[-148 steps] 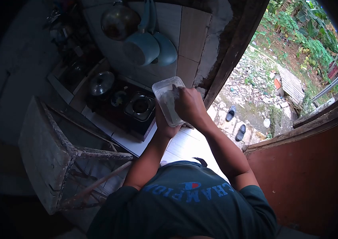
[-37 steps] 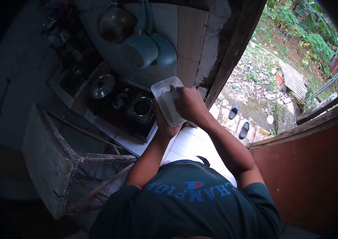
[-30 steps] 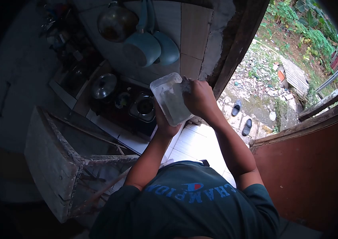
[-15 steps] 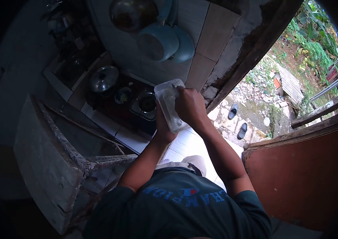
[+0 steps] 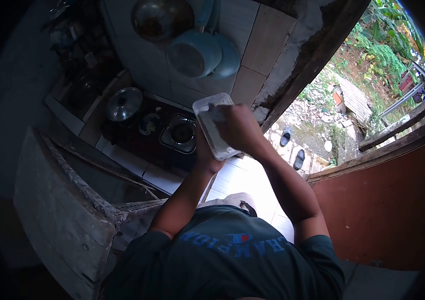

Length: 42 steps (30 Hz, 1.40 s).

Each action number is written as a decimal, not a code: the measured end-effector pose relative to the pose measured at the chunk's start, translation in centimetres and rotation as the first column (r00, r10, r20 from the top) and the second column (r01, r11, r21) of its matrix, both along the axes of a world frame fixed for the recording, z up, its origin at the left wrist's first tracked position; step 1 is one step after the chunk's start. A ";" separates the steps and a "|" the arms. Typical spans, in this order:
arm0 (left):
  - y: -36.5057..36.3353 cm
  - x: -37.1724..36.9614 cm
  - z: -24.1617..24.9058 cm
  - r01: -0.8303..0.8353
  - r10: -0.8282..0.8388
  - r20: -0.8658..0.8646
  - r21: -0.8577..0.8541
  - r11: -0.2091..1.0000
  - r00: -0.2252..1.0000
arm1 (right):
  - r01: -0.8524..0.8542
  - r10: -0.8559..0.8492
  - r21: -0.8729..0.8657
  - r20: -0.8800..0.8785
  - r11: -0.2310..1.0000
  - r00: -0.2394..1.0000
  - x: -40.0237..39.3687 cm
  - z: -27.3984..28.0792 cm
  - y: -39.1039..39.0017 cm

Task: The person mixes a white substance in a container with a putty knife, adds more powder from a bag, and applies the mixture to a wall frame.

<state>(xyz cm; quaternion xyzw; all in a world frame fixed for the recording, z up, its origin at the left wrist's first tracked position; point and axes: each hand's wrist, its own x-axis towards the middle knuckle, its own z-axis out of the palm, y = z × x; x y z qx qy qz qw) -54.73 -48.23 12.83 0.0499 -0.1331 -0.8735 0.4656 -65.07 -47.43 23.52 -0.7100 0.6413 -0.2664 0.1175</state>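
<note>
Lid (image 5: 121,103): far left of hands, on stove.
Burner (image 5: 181,134): just left of left hand.
Left hand (image 5: 205,156): grips tub from beneath.
Tub (image 5: 212,125): clear, tilted, between both hands.
Right hand (image 5: 237,128): fingers inside tub; grip unclear.
Sandals (image 5: 292,148): right, outdoors.

Right hand (image 5: 240,129) slid further over clear container (image 5: 211,126); view shifted slightly, stove sits lower.
</note>
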 end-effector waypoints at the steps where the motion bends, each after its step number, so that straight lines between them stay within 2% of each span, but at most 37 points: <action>1: -0.3 -0.1 -0.1 -0.014 0.014 -0.024 -0.009 1.000 1.000 | 0.004 -0.001 -0.044 0.048 0.999 0.999 -0.6 0.5 -0.3; 5: 0.3 0.7 1.1 0.022 -0.022 -0.002 0.018 1.000 1.000 | 0.065 -0.064 -0.155 0.009 0.986 0.998 -1.3 1.8 -1.0; 7: -0.2 0.6 1.2 0.014 -0.014 -0.003 -0.001 1.000 1.000 | -0.030 0.022 -0.184 -0.048 0.982 0.999 -1.8 2.1 -1.4; 8: -0.3 0.6 1.2 -0.015 0.014 -0.014 -0.052 0.999 1.000 | -0.074 0.063 -0.132 -0.086 0.989 0.994 -1.7 2.8 -1.2; 10: -0.2 0.7 0.9 -0.059 0.054 -0.036 -0.166 0.984 0.998 | -0.103 0.088 -0.136 -0.108 0.985 0.990 -2.0 2.3 -1.7; 12: -0.4 0.8 0.4 -0.054 0.051 -0.027 -0.151 0.987 0.998 | -0.139 0.124 -0.124 -0.117 0.983 0.985 -2.2 1.6 -1.6; 14: 0.0 1.2 0.3 -0.055 0.055 -0.003 -0.135 0.989 0.998 | -0.009 0.023 0.053 -0.277 0.999 0.961 -1.8 1.7 -1.1; 15: 0.3 1.2 0.3 -0.079 0.083 0.012 -0.176 0.981 0.996 | -0.013 0.029 0.058 -0.272 0.998 0.962 -1.8 1.5 -1.0; 17: 0.5 1.5 0.4 -0.099 0.109 0.034 -0.217 0.971 0.993 | 0.057 0.002 0.192 -0.292 0.980 0.956 -2.1 0.9 -0.6; 19: 0.3 1.5 0.4 0.002 -0.003 -0.013 -0.082 0.997 1.000 | 0.080 -0.041 0.163 -0.228 0.983 0.973 -2.7 -0.5 -0.3; 22: 0.5 0.8 0.0 0.006 -0.006 0.009 -0.006 1.000 1.000 | 0.120 -0.106 0.120 -0.111 0.986 0.988 -2.9 -2.0 0.3; 23: 0.5 0.6 -0.2 0.008 -0.008 0.007 -0.011 1.000 1.000 | 0.126 -0.120 0.110 -0.058 0.986 0.991 -2.6 -2.2 0.7; 25: 0.6 0.3 -0.8 -0.037 0.061 0.096 -0.231 0.972 0.994 | 0.156 -0.151 0.116 -0.058 0.981 0.987 -2.1 -2.6 1.2; 26: 0.5 0.2 -1.2 -0.044 0.067 0.088 -0.237 0.970 0.994 | 0.162 -0.157 0.127 -0.048 0.979 0.986 -1.9 -2.6 1.3; 27: 0.4 0.1 -1.7 -0.001 0.012 0.063 -0.170 0.985 0.998 | 0.168 -0.164 0.139 -0.037 0.976 0.986 -1.8 -2.7 1.4; 28: 0.2 -0.1 -2.3 0.046 -0.043 0.036 -0.104 0.993 0.998 | 0.105 -0.109 0.104 0.034 0.989 0.993 -1.7 -2.9 1.2; 31: -0.1 -0.4 -3.3 0.046 -0.038 0.058 -0.141 0.989 0.998 | 0.165 -0.167 0.169 -0.001 0.972 0.986 -0.8 -3.1 1.2; 33: 0.2 0.1 -3.0 0.061 -0.057 0.039 -0.111 0.992 0.998 | 0.158 -0.158 0.145 -0.012 0.977 0.987 -0.9 -2.7 1.2; 35: 0.4 0.5 -2.2 0.076 -0.075 0.017 -0.083 0.994 0.997 | 0.157 -0.158 0.024 0.111 0.987 0.981 -1.3 -1.7 1.1; 38: 0.2 0.5 -1.9 0.060 -0.060 0.007 -0.108 0.992 0.998 | 0.174 -0.179 0.043 0.208 0.984 0.962 -1.6 0.1 1.2; 40: 0.0 0.2 -1.9 0.029 -0.030 0.050 0.015 0.999 0.998 | 0.132 -0.140 0.058 0.163 0.989 0.977 -0.8 0.0 1.8; 41: 0.1 0.2 -1.9 0.033 -0.034 0.053 0.015 0.999 0.998 | 0.094 -0.102 0.071 0.117 0.993 0.988 -0.1 0.0 2.2; 42: 0.2 0.2 -1.9 0.047 -0.047 0.025 0.019 0.999 0.999 | 0.102 -0.108 0.190 0.025 0.977 0.994 0.7 0.2 2.5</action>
